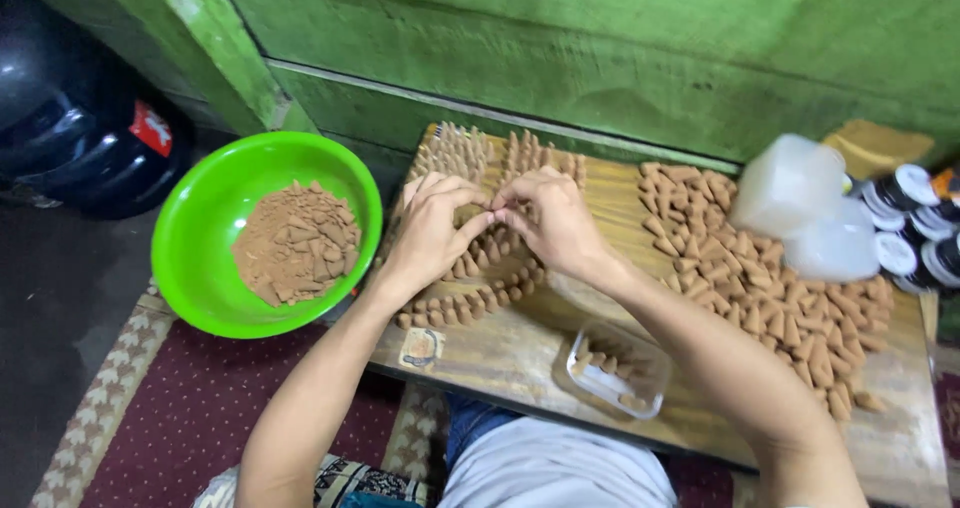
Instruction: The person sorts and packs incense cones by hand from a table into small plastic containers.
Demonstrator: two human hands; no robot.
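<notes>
Light soft and even, a bit dim, comes from above. Colours strong. Green bowl (200,238) bright, with small shine on rim. Black round helmet (75,108) in top left corner shows white glare spots. Weak shadows under left hand (432,230) and right hand (552,220) on wooden board (520,353). Middle sharp. Edges bend and stretch, wide lens. Corners darker, slightly blurry.
</notes>
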